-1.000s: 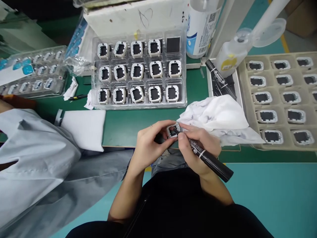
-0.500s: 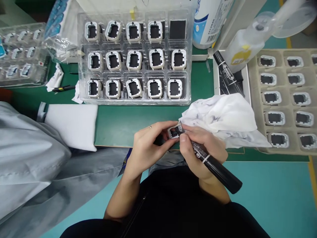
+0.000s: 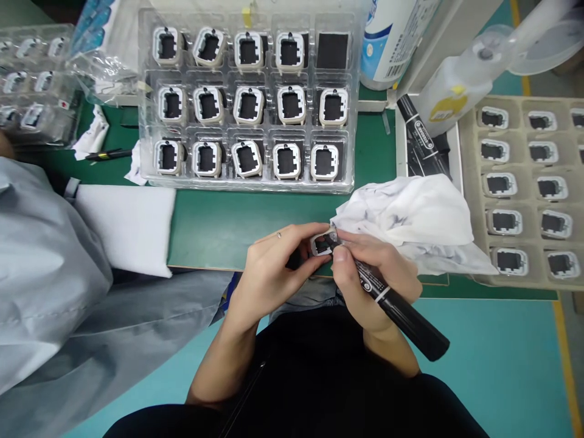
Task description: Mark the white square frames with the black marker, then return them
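Observation:
My left hand [image 3: 278, 267] is closed on a small white watch case frame [image 3: 322, 243], pinched between thumb and fingers near the table's front edge. In my right hand [image 3: 371, 274] is a thick black marker pen [image 3: 396, 310]. Its tip end points into the opening of the frame, and my right fingertips lie close to the frame's edge. Whether the tip touches the frame is hidden by my fingers. Behind my hands stands a clear plastic tray [image 3: 246, 185] with rows of similar frames; the pocket at its far right corner [image 3: 332, 51] shows only a black square.
A crumpled white cloth [image 3: 406, 210] lies right of my hands. Farther right are a beige tray [image 3: 520, 170] of frames, a box with black markers [image 3: 422, 137] and a spray bottle [image 3: 451, 91]. At left, a co-worker's grey sleeve [image 3: 45, 255] is beside a white pad [image 3: 125, 225].
The view has shifted slightly. My hands hold the frame and marker in nearly the same pose. The co-worker's sleeve at left has moved a little.

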The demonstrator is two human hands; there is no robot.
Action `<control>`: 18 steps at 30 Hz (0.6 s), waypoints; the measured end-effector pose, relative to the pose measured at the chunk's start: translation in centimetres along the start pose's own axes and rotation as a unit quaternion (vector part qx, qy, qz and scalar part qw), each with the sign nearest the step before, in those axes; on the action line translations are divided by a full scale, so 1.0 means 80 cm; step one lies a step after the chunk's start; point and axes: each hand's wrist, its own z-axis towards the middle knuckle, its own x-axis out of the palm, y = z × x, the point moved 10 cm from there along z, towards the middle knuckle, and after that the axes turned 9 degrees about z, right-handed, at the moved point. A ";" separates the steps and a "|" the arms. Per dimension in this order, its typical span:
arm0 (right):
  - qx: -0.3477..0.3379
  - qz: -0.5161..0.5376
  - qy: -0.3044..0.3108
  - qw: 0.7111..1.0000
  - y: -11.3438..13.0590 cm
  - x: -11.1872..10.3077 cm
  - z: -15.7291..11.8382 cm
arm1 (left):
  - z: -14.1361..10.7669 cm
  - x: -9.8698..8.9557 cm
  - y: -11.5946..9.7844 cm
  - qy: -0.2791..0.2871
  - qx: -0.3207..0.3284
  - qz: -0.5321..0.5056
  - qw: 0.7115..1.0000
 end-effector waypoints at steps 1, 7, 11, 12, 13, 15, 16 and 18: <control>0.002 -0.003 -0.002 1.000 -0.001 0.000 -0.001 | 0.000 0.000 0.000 0.002 0.001 0.004 1.000; -0.002 -0.017 -0.005 1.000 0.003 -0.003 -0.001 | -0.001 0.002 -0.002 0.007 0.013 0.015 1.000; -0.048 -0.049 0.012 0.998 0.013 0.006 0.000 | 0.000 0.002 -0.003 0.008 0.019 0.003 1.000; -0.078 -0.059 0.018 0.995 0.019 0.010 -0.001 | 0.000 0.001 -0.003 0.007 0.019 0.001 1.000; -0.107 -0.067 0.020 0.992 0.024 0.013 -0.002 | 0.001 0.001 -0.003 0.007 0.020 0.001 1.000; -0.145 -0.075 0.020 0.986 0.030 0.016 -0.004 | 0.001 0.001 -0.003 0.009 0.023 0.000 1.000; -0.150 -0.076 0.022 0.986 0.030 0.017 -0.005 | 0.001 0.001 -0.004 0.008 0.026 -0.001 1.000; -0.126 -0.075 0.022 0.989 0.026 0.014 -0.003 | 0.002 0.000 -0.005 0.006 0.029 -0.004 1.000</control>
